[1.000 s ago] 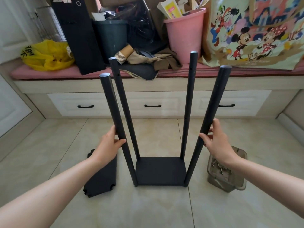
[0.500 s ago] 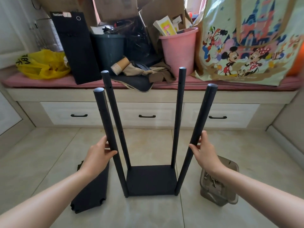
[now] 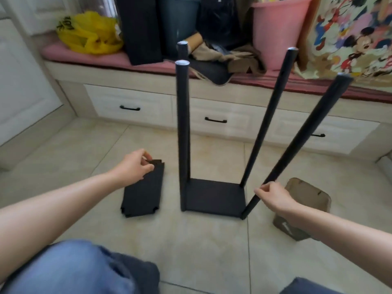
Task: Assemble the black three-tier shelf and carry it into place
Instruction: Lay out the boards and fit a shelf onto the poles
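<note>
The black shelf frame stands on the tiled floor: a bottom board (image 3: pixel 214 197) with several upright black poles at its corners. My right hand (image 3: pixel 273 197) grips the near right pole (image 3: pixel 303 132) low down. To the left of the frame lies a stack of loose black shelf boards (image 3: pixel 143 194). My left hand (image 3: pixel 133 167) pinches the far corner of the top board. The near left pole (image 3: pixel 182 132) stands free.
A brown plastic box (image 3: pixel 307 200) sits on the floor right of the frame. Behind runs a window seat with white drawers (image 3: pixel 131 107), piled with a pink bucket (image 3: pixel 277 32), a yellow bag (image 3: pixel 89 32) and black items. My jeans-clad knees fill the bottom edge.
My left hand let go of the near left pole and dropped to the loose boards, pinching the top one. My right hand slid lower on its pole. The view tilted down.
</note>
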`<state>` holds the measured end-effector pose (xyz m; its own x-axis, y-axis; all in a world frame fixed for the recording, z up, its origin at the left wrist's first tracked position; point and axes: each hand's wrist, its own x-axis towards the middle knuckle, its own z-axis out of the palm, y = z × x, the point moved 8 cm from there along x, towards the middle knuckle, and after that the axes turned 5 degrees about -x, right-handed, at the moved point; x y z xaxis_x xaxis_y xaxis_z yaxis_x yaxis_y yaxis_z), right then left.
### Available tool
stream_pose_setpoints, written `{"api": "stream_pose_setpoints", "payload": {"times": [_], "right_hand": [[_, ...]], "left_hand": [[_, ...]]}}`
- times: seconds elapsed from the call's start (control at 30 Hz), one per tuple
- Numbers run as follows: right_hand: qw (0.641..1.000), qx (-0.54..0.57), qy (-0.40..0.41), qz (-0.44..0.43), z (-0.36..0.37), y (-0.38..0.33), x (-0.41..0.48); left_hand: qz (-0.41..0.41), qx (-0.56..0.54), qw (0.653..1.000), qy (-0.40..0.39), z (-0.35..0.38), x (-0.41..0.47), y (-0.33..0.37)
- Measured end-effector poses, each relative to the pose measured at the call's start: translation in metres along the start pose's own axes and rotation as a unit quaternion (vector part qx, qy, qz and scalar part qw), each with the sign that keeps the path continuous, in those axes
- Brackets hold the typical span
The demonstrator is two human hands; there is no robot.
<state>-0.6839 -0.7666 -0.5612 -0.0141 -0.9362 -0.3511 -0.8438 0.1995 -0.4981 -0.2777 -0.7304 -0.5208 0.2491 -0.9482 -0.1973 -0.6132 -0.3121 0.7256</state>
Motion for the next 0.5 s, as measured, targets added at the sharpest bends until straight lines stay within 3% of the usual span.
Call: {"api": "stream_pose_setpoints", "payload": {"times": [0.27,0.5], "right_hand": [[0.991,-0.054,-0.116,-0.044,0.123,-0.083,0.008],[0.974,-0.067,-0.210,-0.053,0.231,-0.125,0.038]], "left_hand": [[-0.103,0.008,0.995,0.010,-0.017,0.001,-0.126],[-0.161,-0.006,0.987,0.005,0.013,0.020,-0.216]]}}
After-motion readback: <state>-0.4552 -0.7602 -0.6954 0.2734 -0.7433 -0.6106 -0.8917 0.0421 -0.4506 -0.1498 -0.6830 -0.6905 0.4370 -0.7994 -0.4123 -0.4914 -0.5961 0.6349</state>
